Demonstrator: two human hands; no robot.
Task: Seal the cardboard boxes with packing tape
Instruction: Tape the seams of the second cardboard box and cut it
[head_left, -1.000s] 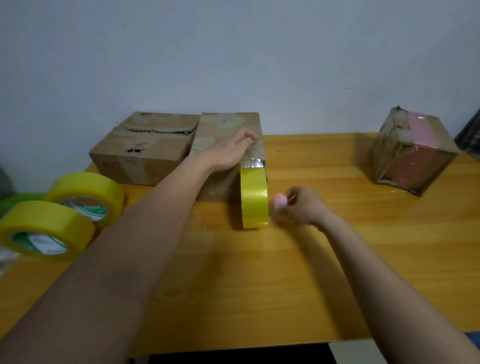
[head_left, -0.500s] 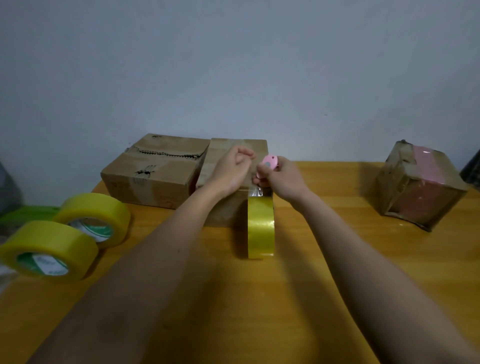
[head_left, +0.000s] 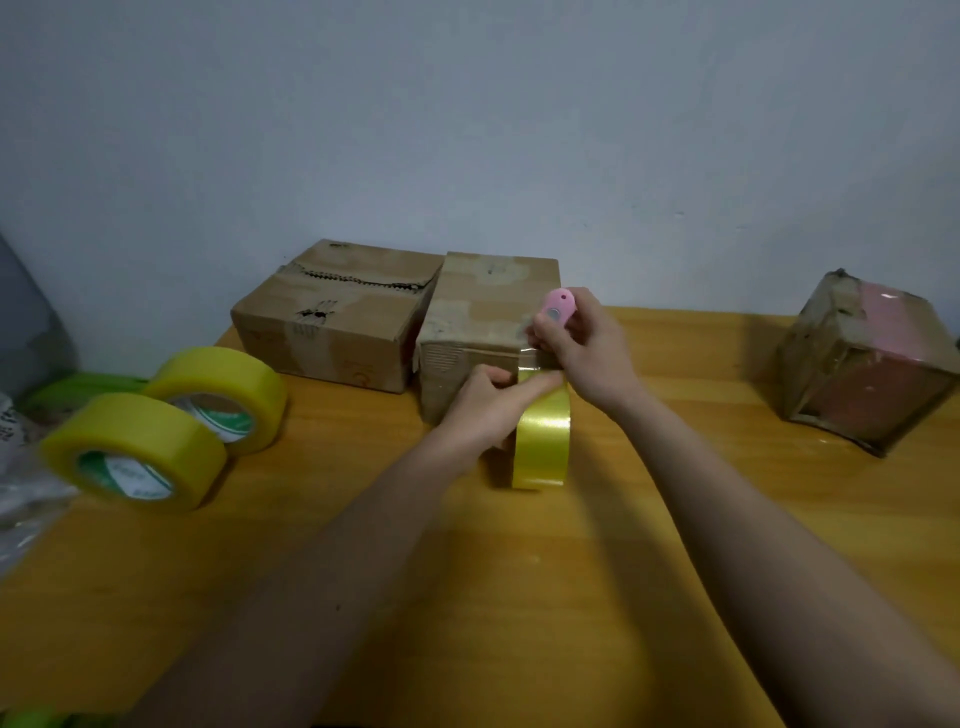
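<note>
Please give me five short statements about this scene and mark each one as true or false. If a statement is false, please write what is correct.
1. The right hand holds a pink cutter. True.
2. Three spare tape rolls lie at the left of the table. False: two spare yellow rolls lie there.
3. The left hand grips the tape roll that stands on edge in front of the middle box. True.
4. The box at the right is taped in green. False: the right box shows pink under clear tape.
5. The table is white. False: it is yellowish wood.
</note>
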